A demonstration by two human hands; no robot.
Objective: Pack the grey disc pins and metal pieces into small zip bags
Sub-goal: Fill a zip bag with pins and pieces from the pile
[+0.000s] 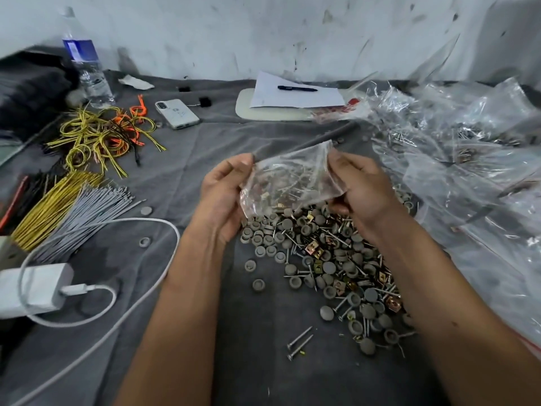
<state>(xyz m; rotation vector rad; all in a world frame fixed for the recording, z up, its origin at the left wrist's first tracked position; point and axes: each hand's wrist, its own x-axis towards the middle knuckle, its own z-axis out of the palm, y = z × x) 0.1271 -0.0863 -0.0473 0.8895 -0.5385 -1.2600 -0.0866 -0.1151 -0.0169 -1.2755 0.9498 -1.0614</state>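
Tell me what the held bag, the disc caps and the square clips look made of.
Bag: thin clear plastic film; it creases, glints, and its contents show through.
Disc caps: matte grey, probably moulded plastic or rubber; no shine.
Square clips: metal with a brassy, yellowish plating; they reflect light. Base metal cannot be told.

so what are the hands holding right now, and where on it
Both hold one small zip bag: left hand pinches its upper left corner, right hand its right edge.

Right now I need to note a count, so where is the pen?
In the head view the pen lies at the back, right of centre, on the white paper near the wall, behind the hands.
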